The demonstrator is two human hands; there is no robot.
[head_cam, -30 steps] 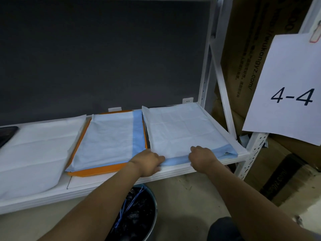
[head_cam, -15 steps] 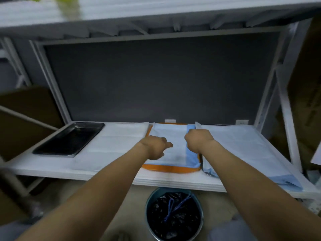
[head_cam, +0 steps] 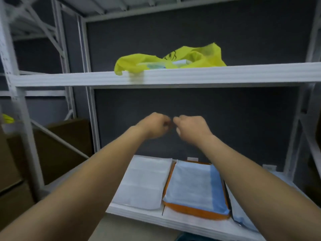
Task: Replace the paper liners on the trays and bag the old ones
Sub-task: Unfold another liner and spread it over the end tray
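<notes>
A white liner [head_cam: 142,181] lies just left of the orange tray [head_cam: 191,208], a blue liner [head_cam: 191,185] covers that tray, and high above it the left hand [head_cam: 154,126] and right hand [head_cam: 191,129] hang, fingers clenched on nothing, well clear of both liners, the yellow bag [head_cam: 170,60] higher still.

White metal rack: upper shelf [head_cam: 225,73] and lower shelf [head_cam: 173,221] spanned between perforated uprights; left upright [head_cam: 22,119] nearest camera. Dark grey back panel [head_cam: 217,115] closed bay behind both shelves. Two small white tabs [head_cam: 192,159] sat at rear edge of lower shelf, against panel. Diagonal brace [head_cam: 59,137] crossed neighbouring bay at left. Brown cardboard boxes [head_cam: 73,129] stood behind brace, more at far left, blurred. Small yellow object [head_cam: 7,118] at left frame edge, unidentifiable.
</notes>
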